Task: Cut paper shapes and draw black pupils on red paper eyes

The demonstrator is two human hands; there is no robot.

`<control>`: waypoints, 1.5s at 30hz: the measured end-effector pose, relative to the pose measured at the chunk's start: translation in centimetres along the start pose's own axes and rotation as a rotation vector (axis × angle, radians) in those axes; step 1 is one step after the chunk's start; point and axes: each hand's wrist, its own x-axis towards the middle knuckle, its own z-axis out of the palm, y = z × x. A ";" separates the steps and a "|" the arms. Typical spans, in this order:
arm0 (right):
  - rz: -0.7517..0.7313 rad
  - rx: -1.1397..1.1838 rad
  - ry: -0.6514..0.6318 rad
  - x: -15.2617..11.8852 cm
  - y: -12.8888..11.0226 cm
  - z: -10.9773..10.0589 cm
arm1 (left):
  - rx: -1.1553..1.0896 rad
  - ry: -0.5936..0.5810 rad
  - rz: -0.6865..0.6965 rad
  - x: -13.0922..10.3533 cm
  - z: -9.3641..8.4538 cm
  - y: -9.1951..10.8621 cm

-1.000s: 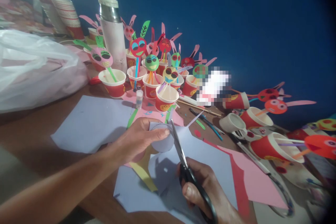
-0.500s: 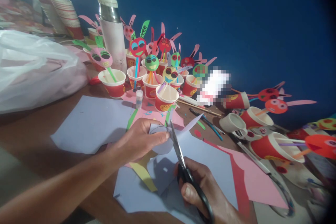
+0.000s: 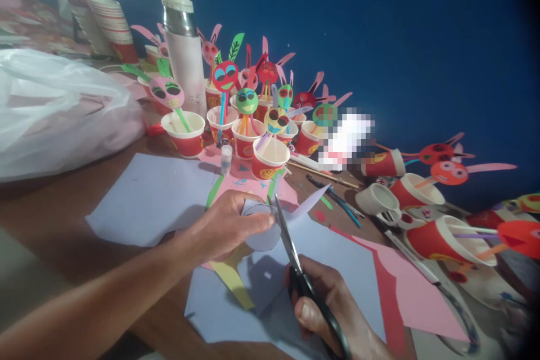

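Between the thumb and fingers of my left hand (image 3: 230, 219) is a pale lilac piece of paper (image 3: 262, 234) with a drawn curved line and a rounded lower edge. My right hand (image 3: 327, 298) is wrapped round the black handles of a pair of scissors (image 3: 290, 242). The blades point up and away, slightly apart at the tips, at the right edge of the held paper. A strip of the paper (image 3: 311, 202) sticks out to the right behind the blades. Below both hands lie lilac sheets (image 3: 337, 261) and a yellow scrap (image 3: 234, 281).
Several red paper cups (image 3: 270, 158) with paper faces on straws stand behind the hands. A flask (image 3: 185, 62) and a white plastic bag (image 3: 63, 118) are at the left. A white mug (image 3: 377, 201), pens (image 3: 343, 208) and pink paper (image 3: 426, 292) lie to the right.
The whole view has shifted a little, so things appear slightly further right. Both hands keep their hold, with the scissors still at the paper's edge.
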 end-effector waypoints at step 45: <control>0.039 0.018 0.046 0.0 -0.3 0.3 | -0.366 0.023 0.063 0.2 0.8 -0.4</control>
